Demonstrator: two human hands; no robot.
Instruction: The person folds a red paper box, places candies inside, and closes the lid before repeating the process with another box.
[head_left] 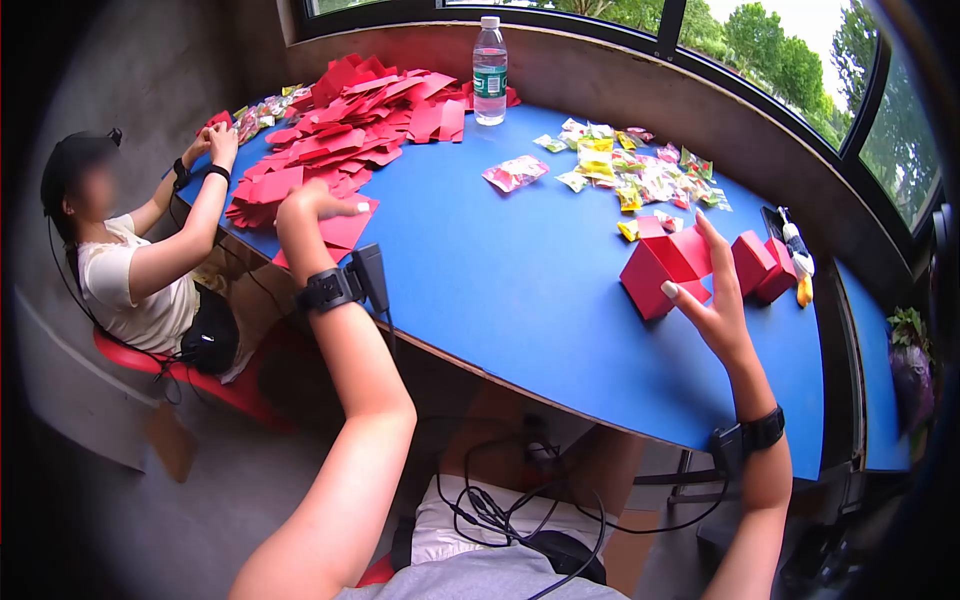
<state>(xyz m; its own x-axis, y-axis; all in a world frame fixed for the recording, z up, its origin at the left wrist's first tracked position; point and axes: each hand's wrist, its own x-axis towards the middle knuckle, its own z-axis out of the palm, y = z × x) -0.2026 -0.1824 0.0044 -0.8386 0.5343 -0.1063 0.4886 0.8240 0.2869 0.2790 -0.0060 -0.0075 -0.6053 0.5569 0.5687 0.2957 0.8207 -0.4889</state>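
Observation:
My left hand [308, 212] is bent at the wrist over the near edge of a heap of flat red paper pieces [340, 130]. One red piece [347, 232] lies just under it. One finger points right; the others are mostly hidden, so I cannot tell whether it grips anything. On the right, my right hand [722, 305] has its thumb and fingers around the right end of a red paper box [650, 275] with a raised flap. Close beyond that hand stand two more red boxes [755, 262]. Both wrists wear black bands.
Wrapped sweets [640, 175] are scattered at the back right, with a pink packet [515, 173] to their left. A water bottle [490, 75] stands near the wall. Another person [150, 240] sits at the left, handling something red. Black cables [500, 500] cross my lap.

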